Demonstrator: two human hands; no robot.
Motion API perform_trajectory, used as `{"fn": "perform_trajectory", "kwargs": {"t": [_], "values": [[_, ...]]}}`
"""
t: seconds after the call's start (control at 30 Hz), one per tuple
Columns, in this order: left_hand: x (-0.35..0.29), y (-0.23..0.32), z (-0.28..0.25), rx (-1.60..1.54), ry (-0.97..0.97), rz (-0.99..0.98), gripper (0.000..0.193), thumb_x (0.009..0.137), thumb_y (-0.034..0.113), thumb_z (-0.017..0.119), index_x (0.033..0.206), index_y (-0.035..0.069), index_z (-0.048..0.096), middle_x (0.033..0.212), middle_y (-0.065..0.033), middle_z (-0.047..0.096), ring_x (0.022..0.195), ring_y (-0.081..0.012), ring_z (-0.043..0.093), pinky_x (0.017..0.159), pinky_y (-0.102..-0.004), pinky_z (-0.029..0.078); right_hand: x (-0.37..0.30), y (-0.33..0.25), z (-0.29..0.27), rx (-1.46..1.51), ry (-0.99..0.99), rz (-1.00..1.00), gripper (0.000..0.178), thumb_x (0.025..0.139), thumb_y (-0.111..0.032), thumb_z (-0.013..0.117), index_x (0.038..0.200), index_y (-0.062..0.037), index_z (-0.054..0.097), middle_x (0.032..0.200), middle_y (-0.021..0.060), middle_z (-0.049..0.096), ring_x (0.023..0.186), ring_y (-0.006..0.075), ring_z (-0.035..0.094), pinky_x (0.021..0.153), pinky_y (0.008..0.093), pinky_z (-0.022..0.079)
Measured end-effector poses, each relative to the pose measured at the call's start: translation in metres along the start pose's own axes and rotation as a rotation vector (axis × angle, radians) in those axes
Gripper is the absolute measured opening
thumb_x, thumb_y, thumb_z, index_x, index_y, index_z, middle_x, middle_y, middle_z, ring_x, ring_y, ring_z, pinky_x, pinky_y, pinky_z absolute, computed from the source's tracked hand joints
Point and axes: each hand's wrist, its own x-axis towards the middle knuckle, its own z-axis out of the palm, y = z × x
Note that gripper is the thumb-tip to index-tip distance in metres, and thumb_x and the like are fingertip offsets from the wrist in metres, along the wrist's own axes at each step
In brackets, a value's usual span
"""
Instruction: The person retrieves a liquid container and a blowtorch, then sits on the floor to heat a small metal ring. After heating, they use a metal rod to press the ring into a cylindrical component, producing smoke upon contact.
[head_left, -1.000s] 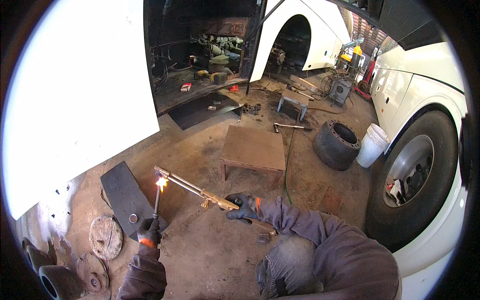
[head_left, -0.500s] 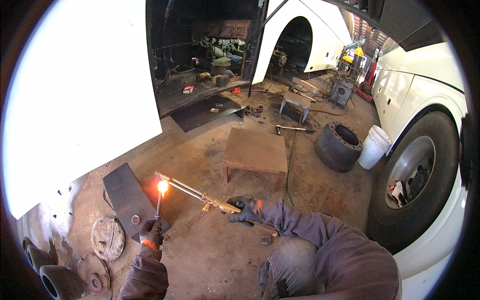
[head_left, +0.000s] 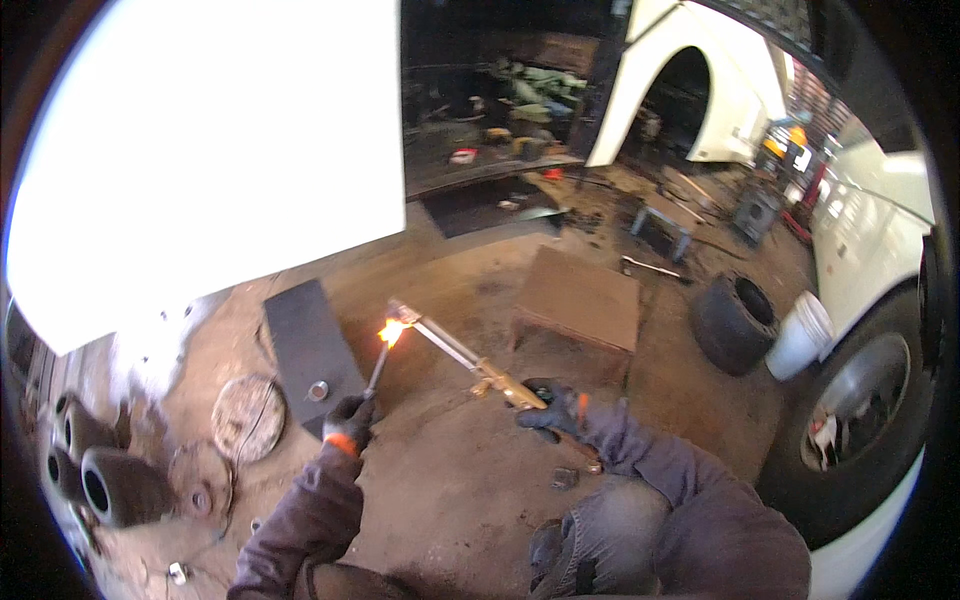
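- My left hand (head_left: 349, 417), in a dark glove, is closed around a thin metal rod (head_left: 376, 375); it is on my side of the low brown bench (head_left: 580, 300), off to its left.
- My right hand (head_left: 552, 408), gloved too, is wrapped around the rear of a brass torch (head_left: 480, 371), just on my side of the bench.
- The torch slants up and away to the left of the bench, its head close to the rod's upper end, where a bright flame (head_left: 393, 331) glows.
- Left of the bench, a dark flat plate (head_left: 303, 335) lies on the floor with a small ring (head_left: 318, 391) on it.
- Farther left and nearer me than the bench are a pale round disc (head_left: 248, 418) and some dark hollow cylinders (head_left: 125, 488).
- Right of the bench stands a heavy black drum (head_left: 728, 325), with a white bucket (head_left: 798, 340) just beside it.
- Beyond the bench, toward the right, is a small stool (head_left: 668, 211) with bluish legs.
- Right of the bench and nearer me is a big vehicle wheel (head_left: 800, 475).
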Motion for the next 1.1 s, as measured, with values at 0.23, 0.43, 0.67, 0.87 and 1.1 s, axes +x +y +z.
{"fn": "perform_trajectory", "kwargs": {"t": [0.23, 0.43, 0.67, 0.87, 1.1], "values": [[0.002, -0.004, -0.006, -0.108, 0.007, -0.067, 0.025, 0.089, 0.025, 0.074, 0.103, 0.005, 0.07, 0.078, -0.0021, 0.064, 0.052, -0.0103, 0.048, 0.047, -0.029, 0.038, -0.002, -0.016, 0.005, 0.005, -0.045, 0.016, 0.035, 0.087, -0.015, 0.073, 0.115, -0.0005, 0.058, 0.072, 0.0039, 0.057, 0.048, 0.012, 0.052, 0.042, 0.0294, 0.043], [0.004, -0.008, -0.004, -0.098, 0.023, -0.061, 0.026, 0.09, 0.026, 0.074, 0.106, 0.005, 0.07, 0.078, 0.0, 0.063, 0.052, -0.0091, 0.045, 0.047, -0.0282, 0.037, -0.003, -0.019, 0.005, -0.024, -0.057, 0.025, 0.038, 0.087, -0.014, 0.072, 0.119, 0.0012, 0.058, 0.074, 0.0056, 0.058, 0.048, 0.0133, 0.053, 0.043, 0.03, 0.043], [-0.001, 0.002, -0.002, -0.098, 0.034, -0.1, 0.024, 0.091, 0.025, 0.073, 0.103, 0.005, 0.07, 0.075, 0.0003, 0.061, 0.051, -0.009, 0.045, 0.047, -0.0277, 0.037, -0.002, -0.018, 0.006, -0.012, -0.045, 0.021, 0.039, 0.087, -0.011, 0.071, 0.121, 0.0017, 0.057, 0.072, 0.0056, 0.058, 0.048, 0.0134, 0.054, 0.043, 0.0296, 0.044], [-0.002, 0.003, -0.004, -0.118, 0.014, -0.084, 0.023, 0.091, 0.024, 0.073, 0.102, 0.004, 0.068, 0.076, -0.0008, 0.062, 0.051, -0.0096, 0.046, 0.047, -0.0279, 0.037, -0.001, -0.02, 0.005, -0.014, -0.049, 0.023, 0.039, 0.087, -0.01, 0.071, 0.122, 0.0013, 0.058, 0.071, 0.0052, 0.058, 0.048, 0.0131, 0.054, 0.042, 0.0293, 0.043], [-0.004, 0.005, -0.004, -0.098, 0.017, -0.064, 0.023, 0.091, 0.025, 0.072, 0.101, 0.004, 0.068, 0.077, -0.0015, 0.063, 0.051, -0.01, 0.048, 0.047, -0.028, 0.038, -0.002, -0.019, 0.007, 0.023, -0.043, 0.009, 0.038, 0.087, -0.01, 0.071, 0.12, 0.0016, 0.058, 0.071, 0.0058, 0.058, 0.047, 0.013, 0.054, 0.042, 0.0292, 0.043]]}}
